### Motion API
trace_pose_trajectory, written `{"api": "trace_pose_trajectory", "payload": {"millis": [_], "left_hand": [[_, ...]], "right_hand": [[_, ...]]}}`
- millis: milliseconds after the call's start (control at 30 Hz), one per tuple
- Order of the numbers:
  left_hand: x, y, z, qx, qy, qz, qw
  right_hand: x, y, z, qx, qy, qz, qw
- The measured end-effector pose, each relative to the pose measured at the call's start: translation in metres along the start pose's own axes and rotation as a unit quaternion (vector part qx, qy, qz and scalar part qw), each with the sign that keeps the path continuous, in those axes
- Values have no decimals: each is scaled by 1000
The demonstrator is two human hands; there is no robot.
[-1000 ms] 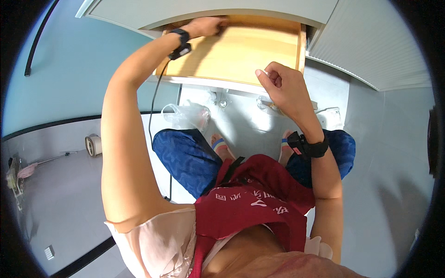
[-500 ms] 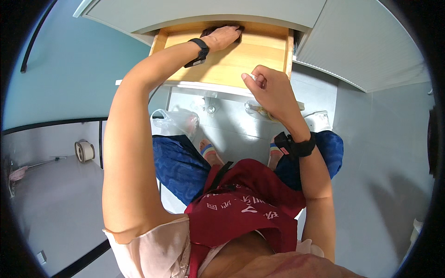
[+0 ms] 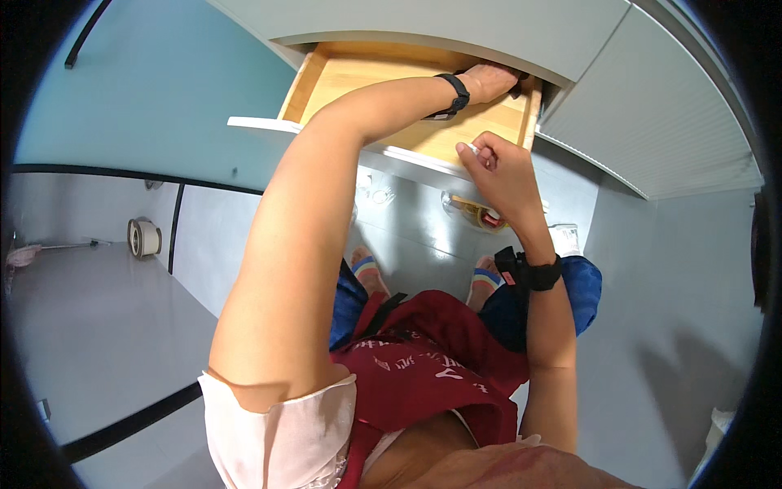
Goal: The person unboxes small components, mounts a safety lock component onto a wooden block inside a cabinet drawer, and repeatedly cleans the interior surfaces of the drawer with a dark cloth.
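Observation:
A wooden drawer (image 3: 383, 69) with a white front (image 3: 261, 124) stands pulled out under a grey countertop. My left hand (image 3: 489, 80), a black band on its wrist, reaches into the drawer's back right corner. Its fingers touch a small dark thing (image 3: 518, 81) and are hidden under the countertop edge, so its grip cannot be made out. My right hand (image 3: 501, 175), also wearing a black wristband, has its fingers curled over the right end of the white front.
Below the drawer a roll of tape (image 3: 481, 213) and a white bag (image 3: 564, 236) lie on the grey floor by my sandalled feet (image 3: 368, 269). A cord reel (image 3: 144, 238) stands at the left. A ribbed grey cabinet door (image 3: 652, 122) is at the right.
My left hand has slid from the drawer's middle to its back right corner, going under the countertop. My right hand has stayed at the drawer front.

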State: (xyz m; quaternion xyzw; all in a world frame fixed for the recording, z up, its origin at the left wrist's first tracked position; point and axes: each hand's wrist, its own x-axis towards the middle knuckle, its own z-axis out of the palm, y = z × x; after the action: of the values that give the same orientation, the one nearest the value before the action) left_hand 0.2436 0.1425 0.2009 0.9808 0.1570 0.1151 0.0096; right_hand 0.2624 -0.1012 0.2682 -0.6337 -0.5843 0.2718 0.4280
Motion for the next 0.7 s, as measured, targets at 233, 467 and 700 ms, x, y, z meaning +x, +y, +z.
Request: {"api": "trace_pose_trajectory", "payload": {"millis": [233, 467, 700], "left_hand": [[-83, -101, -24, 141, -169, -177, 959], [-182, -241, -61, 204, -236, -303, 901], [-205, -271, -59, 368, -289, -305, 829]], "right_hand": [[-2, -13, -12, -8, -20, 22, 1000], [3, -22, -10, -30, -36, 39, 998], [4, -24, -7, -47, -33, 60, 997]]}}
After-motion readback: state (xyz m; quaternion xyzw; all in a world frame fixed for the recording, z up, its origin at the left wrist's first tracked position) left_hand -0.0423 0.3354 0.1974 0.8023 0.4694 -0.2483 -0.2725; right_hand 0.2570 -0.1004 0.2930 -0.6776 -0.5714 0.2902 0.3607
